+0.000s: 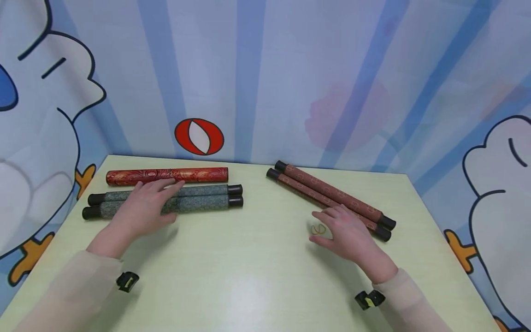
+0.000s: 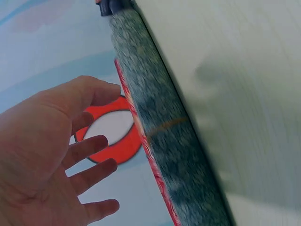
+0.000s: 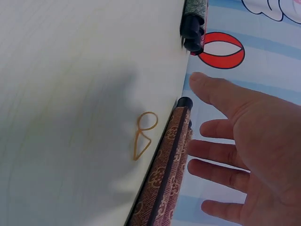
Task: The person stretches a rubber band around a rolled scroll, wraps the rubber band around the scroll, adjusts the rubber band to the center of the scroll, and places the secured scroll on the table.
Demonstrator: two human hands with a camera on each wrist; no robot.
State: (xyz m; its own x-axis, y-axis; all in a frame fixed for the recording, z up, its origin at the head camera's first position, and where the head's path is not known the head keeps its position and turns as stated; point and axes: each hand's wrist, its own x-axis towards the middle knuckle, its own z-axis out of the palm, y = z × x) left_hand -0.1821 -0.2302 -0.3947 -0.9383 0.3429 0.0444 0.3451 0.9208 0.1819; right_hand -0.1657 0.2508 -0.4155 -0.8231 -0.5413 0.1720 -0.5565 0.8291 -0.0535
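- Two grey scrolls (image 1: 203, 202) are overhung by the left hand (image 1: 145, 203), fingers parted, nothing held.
- Two brown scrolls (image 1: 332, 191) are overlooked by the right hand (image 1: 348, 230), likewise parted, empty.
- One loose band (image 3: 139, 130) is seen beside them; reaching seems in hand, a pinch probably called for.

The red roll (image 1: 191, 174) looks glossy, grey scrolls (image 1: 205, 202) matt.
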